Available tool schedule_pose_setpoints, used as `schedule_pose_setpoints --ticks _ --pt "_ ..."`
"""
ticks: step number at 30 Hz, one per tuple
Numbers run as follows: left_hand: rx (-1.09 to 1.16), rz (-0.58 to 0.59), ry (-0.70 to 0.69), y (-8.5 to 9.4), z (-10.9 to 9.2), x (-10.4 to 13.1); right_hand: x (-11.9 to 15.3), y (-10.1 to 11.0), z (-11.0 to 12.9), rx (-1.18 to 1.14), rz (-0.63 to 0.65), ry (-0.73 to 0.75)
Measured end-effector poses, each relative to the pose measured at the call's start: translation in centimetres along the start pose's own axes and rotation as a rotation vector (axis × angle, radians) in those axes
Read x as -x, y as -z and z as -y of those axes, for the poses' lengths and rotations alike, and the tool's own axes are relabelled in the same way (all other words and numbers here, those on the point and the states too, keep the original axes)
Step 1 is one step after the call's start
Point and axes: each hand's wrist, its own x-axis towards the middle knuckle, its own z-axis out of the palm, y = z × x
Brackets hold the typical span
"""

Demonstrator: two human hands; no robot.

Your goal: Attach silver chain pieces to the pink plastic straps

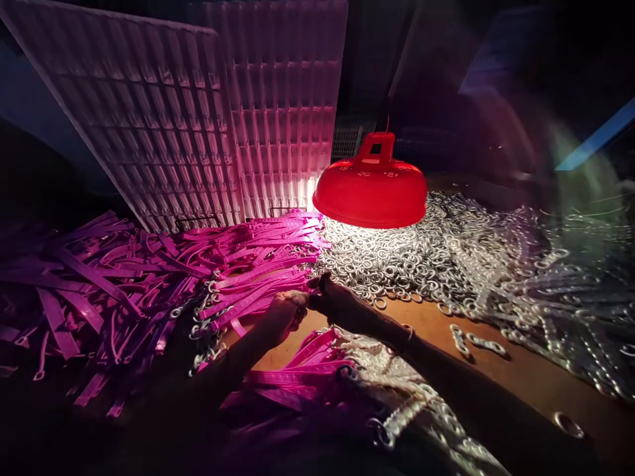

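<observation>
My left hand (288, 316) is closed at the middle of the table, beside a bundle of pink straps (262, 284). Right against it, my right hand (330, 299) has its fingers bent together, in dark shadow. Whatever lies between the two hands is too small and dark to make out. Just below them rests another batch of pink straps (317, 354), joined to pale braided pieces with metal rings (397, 377). Behind my right hand spreads a large heap of silvery rings (381, 261).
A red lamp (370, 192) hangs low over the rings. Two ribbed translucent trays (163, 119) stand upright behind. Loose pink straps (99, 284) pile at left, braided ring pieces (570, 317) at right. Two short linked pieces (486, 344) and a ring (569, 424) lie on the tabletop (417, 318).
</observation>
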Motion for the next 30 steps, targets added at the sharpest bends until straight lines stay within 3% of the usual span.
schedule_pose_setpoints --ticks 4,7,10,14,17,23,26,30 --pt "-0.142 0.137 0.03 -0.4 -1.8 3.5 4.6 0.1 3.8 0.137 0.103 -0.09" --pt "-0.278 0.273 0.043 -0.6 -1.7 6.2 8.4 -1.0 6.0 0.274 0.134 -0.161" --pt "-0.295 0.37 0.024 -0.8 0.2 8.0 11.4 -2.3 6.3 0.273 0.138 -0.162" --pt "-0.147 0.396 0.082 -1.1 3.7 9.7 14.1 -3.8 5.2 0.109 0.093 -0.166" --pt "-0.007 0.377 0.083 -1.5 5.3 10.9 15.0 -4.7 5.0 -0.048 0.107 -0.239" --pt "-0.12 0.276 0.09 -1.5 5.2 12.4 14.5 -5.8 4.9 -0.157 0.174 -0.246" --pt "-0.15 0.304 0.107 -1.0 5.4 12.2 14.3 -6.2 4.2 -0.081 0.264 -0.167" --pt "-0.03 0.382 0.124 -0.8 6.2 11.7 14.2 -6.3 4.0 -0.043 0.364 -0.133"
